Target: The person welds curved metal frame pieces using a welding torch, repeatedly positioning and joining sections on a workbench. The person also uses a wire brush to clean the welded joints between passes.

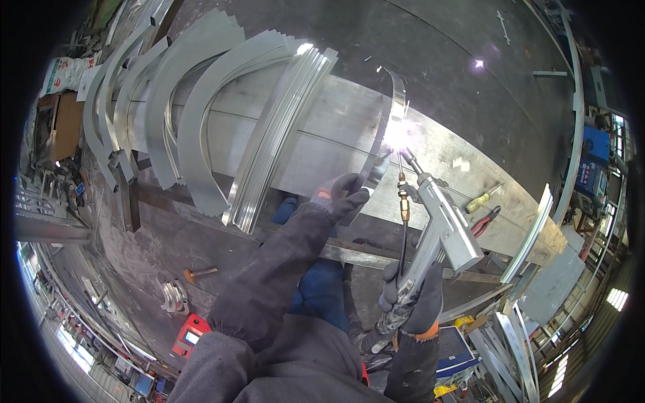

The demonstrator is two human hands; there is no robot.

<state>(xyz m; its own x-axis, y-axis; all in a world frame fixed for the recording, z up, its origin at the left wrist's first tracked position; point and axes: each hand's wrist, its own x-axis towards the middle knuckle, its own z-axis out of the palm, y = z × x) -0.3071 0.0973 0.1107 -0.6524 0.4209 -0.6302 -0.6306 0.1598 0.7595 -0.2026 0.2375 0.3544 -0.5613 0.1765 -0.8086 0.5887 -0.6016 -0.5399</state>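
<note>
My left hand [341, 193], in a dark glove, is closed on the near end of a curved metal strip [374, 163]. The strip stands on edge on a metal-topped bench [322, 115] and bends away from me. My right hand [431, 303], gloved too, grips a grey welding gun [442, 227]. A bright white arc glares where the gun's nozzle meets the strip, and it hides the contact point. A thin brass-fitted feed tube [404, 201] runs alongside the nozzle to the same spot.
Left on the bench lie a bundle of straight strips [277, 144] and several fanned curved plates [208, 111]. To the right are a yellow-handled screwdriver [478, 202], red-handled pliers [485, 221] and upright strips [531, 235]. A hammer [200, 273] and red device [191, 335] lie lower left.
</note>
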